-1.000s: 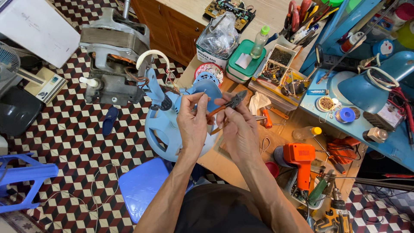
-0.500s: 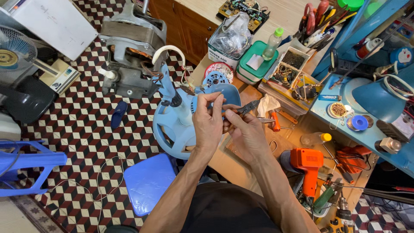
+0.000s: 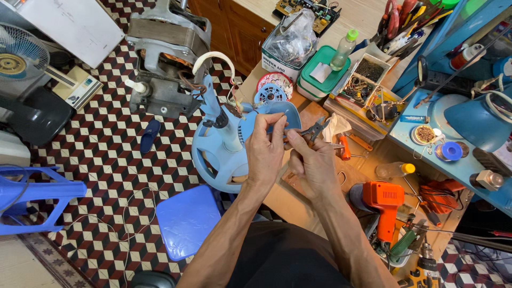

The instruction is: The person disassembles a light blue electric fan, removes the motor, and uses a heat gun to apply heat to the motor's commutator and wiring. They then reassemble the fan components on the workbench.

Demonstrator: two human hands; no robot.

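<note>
Left hand: the left hand [image 3: 265, 151] is raised over the table edge, its fingers closed on the rim of a light blue fan housing [image 3: 229, 140].
Right hand: the right hand [image 3: 313, 166] is set just beside the left one, touching it, and is closed around the handles of small pliers [image 3: 314, 129]; the pliers' tip is seen just above the knuckles, next to the housing's upper edge.
Fan housing: it is held partly over the table [image 3: 298, 200] and partly over the floor, directly left of the left hand; a white cable loop [image 3: 213, 57] is seen above it.
Near the right hand: an orange screwdriver [image 3: 344, 146] is laid just to its right, an orange drill [image 3: 385, 205] lower right.
Beyond the hands: a green-lidded box [image 3: 322, 78] and a grey motor [image 3: 166, 58] are found farther off.
Below the left hand: a blue stool [image 3: 186, 220] is stood on the checkered floor [image 3: 101, 160].
</note>
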